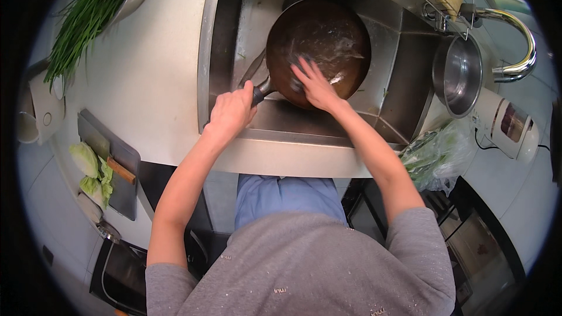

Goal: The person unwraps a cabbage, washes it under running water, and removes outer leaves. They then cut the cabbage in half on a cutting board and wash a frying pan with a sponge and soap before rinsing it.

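A dark round wok [325, 39] with water in it lies over the stainless steel sink [281, 120]. Its black handle points to the lower left, and my left hand [232, 109] is closed around it. Inside the wok, near its lower left wall, my right hand [317, 83] has its fingers spread over a greyish, blurred thing [297, 84]; whether the fingers grip it I cannot tell. Under the wok, part of another dark handled thing [254, 69] shows on the sink floor.
Right of the sink stand a metal bowl [457, 77], a curved chrome faucet [522, 30] and a plastic bag of greens [434, 153]. At left are a bowl of long green stalks [88, 17] and a cutting board [127, 153] with a wooden-handled cleaver [121, 170] and lettuce [84, 159].
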